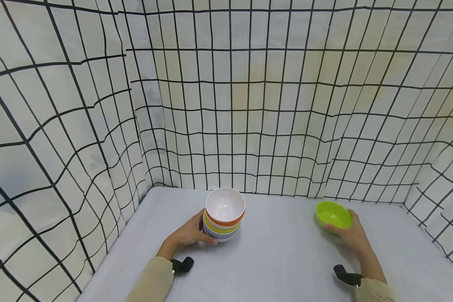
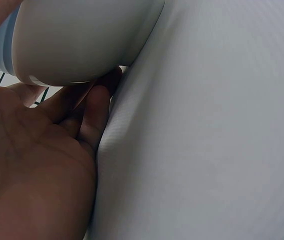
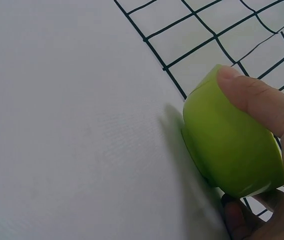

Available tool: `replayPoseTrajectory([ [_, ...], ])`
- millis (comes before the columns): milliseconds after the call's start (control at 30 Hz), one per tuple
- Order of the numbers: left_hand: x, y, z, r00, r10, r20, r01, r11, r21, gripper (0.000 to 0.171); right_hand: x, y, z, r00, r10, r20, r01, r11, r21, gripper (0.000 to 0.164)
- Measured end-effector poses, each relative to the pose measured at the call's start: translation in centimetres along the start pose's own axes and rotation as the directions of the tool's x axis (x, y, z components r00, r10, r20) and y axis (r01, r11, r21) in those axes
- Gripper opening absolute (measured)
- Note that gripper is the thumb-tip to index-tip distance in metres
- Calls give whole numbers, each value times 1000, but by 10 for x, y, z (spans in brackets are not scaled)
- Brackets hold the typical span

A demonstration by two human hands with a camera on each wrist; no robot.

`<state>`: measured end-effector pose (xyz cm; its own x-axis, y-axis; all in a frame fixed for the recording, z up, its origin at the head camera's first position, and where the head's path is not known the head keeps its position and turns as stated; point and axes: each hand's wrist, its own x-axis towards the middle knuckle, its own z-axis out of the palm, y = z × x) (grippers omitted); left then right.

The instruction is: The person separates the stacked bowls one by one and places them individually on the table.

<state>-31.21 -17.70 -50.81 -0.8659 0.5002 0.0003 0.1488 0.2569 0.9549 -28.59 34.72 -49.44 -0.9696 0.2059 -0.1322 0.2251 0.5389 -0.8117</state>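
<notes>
On the left part of the table stands a stack of bowls (image 1: 225,205), its top bowl white inside with an orange outside, and white, yellow and pale blue bands below. My left hand (image 1: 189,231) holds the stack low on its left side, thumb at the front and fingers reaching behind. In the left wrist view, the pale lowest bowl (image 2: 81,40) is close above the fingers. Farther right, my right hand (image 1: 352,235) grips a lime green bowl (image 1: 333,214) by its right side. The right wrist view shows the thumb (image 3: 257,97) at its rim, with other fingers partly hidden underneath.
A white table (image 1: 275,251) lies under both hands. White walls with a black grid (image 1: 249,105) rise along its back and sides. Each wrist wears a small black device (image 1: 183,265) beside a beige sleeve (image 1: 152,279).
</notes>
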Motion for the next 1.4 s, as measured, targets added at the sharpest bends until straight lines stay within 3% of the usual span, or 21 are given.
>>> replayPoseTrajectory([
  [300,1,-2,0,1000,21,3,-21,1000,19,110,2,-1,1,1000,-3,-18,4,1000,28,127],
  [1400,0,0,0,1000,0,-4,0,1000,10,113,8,-2,4,998,51,-43,-47,995,87,127],
])
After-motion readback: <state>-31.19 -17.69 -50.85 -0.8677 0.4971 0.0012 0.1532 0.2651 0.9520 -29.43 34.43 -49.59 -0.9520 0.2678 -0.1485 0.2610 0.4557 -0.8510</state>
